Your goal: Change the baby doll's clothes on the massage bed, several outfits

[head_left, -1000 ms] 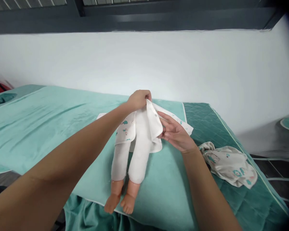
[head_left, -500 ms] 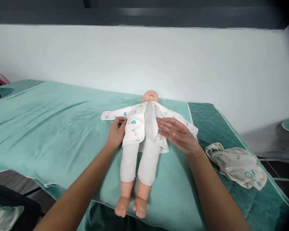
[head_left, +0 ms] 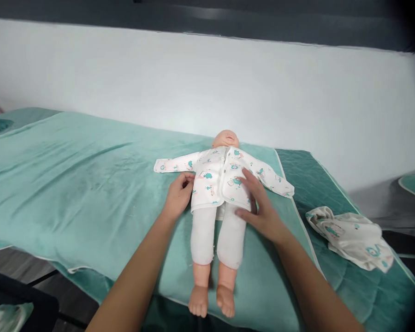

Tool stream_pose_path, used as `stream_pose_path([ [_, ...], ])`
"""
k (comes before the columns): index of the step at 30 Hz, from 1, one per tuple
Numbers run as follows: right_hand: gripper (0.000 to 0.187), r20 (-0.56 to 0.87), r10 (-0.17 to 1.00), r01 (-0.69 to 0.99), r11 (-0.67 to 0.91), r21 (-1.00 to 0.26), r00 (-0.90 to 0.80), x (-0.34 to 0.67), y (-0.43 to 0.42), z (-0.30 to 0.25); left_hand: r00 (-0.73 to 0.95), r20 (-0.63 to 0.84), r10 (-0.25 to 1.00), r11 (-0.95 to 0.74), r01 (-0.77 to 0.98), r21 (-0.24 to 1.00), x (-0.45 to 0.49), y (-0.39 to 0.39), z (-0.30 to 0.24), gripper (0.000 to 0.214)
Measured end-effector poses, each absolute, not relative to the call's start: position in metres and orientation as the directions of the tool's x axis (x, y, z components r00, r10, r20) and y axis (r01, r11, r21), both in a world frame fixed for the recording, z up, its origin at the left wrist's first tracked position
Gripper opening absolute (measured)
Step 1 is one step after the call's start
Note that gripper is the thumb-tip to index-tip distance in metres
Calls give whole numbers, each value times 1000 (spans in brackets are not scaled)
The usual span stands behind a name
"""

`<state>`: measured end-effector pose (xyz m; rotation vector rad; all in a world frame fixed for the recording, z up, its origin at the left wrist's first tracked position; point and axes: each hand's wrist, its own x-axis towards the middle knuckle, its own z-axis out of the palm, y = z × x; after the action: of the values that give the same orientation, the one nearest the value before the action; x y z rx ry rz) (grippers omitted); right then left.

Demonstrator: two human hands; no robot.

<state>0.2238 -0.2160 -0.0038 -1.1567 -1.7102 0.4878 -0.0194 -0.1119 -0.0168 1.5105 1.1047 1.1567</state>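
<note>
A baby doll (head_left: pixel 225 138) lies on its back with both arms spread out and its feet towards me. It wears a white baby jacket (head_left: pixel 207 184) printed with small green and pink figures, its two front panels meeting down the middle. White cloth covers the legs to below the knees. At the jacket's left side edge, the fingers of my left hand (head_left: pixel 179 196) are curled and pinched against the fabric; their tips are partly hidden. My right hand (head_left: pixel 263 207) is open, fingers apart, over the lower right front panel and the top of the leg.
A light green cover (head_left: pixel 90 184) spreads over the bed. To the right, a crumpled printed white garment (head_left: pixel 352 237) lies on a darker green quilted pad (head_left: pixel 349 290). Behind the bed rises a white wall (head_left: pixel 193 78). At lower left stands a black chair-like object (head_left: pixel 38 295) with cloth on it.
The jacket's right front panel, folded open before, now lies across the chest against the left panel. My right hand has moved down and spread its fingers. My left hand stays at the jacket's side.
</note>
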Motion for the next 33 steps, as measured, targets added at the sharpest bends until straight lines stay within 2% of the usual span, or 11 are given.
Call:
stream_pose_path([
  [2,58,531,840,583,489,-649,-113,216,-225,-8,163,181,970,-199,105,974,-19,-111,-19,12],
  [5,35,606,793,666,489,-563,-70,208,-233,-12,172,198,965,-216,96,972,-19,-109,-20,12],
  [10,25,663,745,671,530,-518,-77,208,-235,-17,169,204,964,-219,78,973,-19,-105,-22,13],
  [14,19,664,746,582,559,-590,-43,211,-239,-20,157,204,966,-216,64,974,-18,-103,-23,12],
  [18,16,632,745,407,521,-750,211,215,-238,-24,150,167,974,-182,89,979,-18,-102,-23,13],
  [20,15,604,733,343,506,-791,312,217,-235,-25,167,132,977,-151,107,983,-19,-102,-22,14],
  [24,14,554,798,316,476,-821,237,220,-231,-26,211,126,969,-141,59,988,-20,-103,-21,23],
  [30,12,385,869,25,397,-917,311,225,-229,-31,259,166,951,-179,29,983,-20,-105,-19,39],
  [33,19,360,899,3,371,-929,250,225,-227,-32,296,198,934,-230,77,970,-20,-108,-15,44],
])
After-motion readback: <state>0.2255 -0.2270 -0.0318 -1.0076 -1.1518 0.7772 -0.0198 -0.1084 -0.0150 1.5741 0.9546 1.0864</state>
